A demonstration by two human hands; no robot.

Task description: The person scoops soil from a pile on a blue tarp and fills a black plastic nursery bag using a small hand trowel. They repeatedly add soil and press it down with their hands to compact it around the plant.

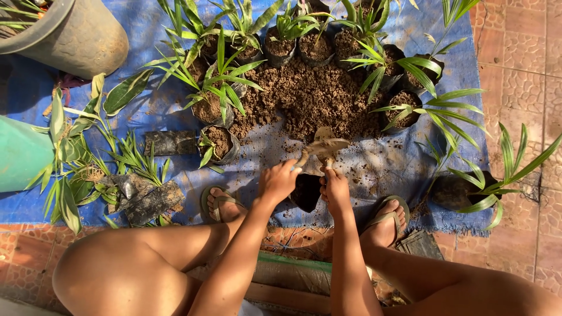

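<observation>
Left hand (pixel 278 180) gripping soil-caked metal trowel (pixel 324 146); right hand (pixel 335 188) pinching rim of small black plastic bag (pixel 307 191). Both resting over blue woven tarp (pixel 374 169), brown soil heap (pixel 313 96) ahead.

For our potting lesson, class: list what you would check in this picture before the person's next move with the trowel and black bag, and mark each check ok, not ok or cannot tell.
1. Left hand grips the trowel: ok.
2. Right hand holds the black bag at its rim: ok.
3. Bag mouth open: ok.
4. Trowel loaded with soil: ok, though how much, cannot tell.
5. Trowel directly over the bag mouth: cannot tell; it sits just beyond the bag, towards the soil pile.
6. Soil already in the bag: cannot tell, the inside is dark.
</observation>
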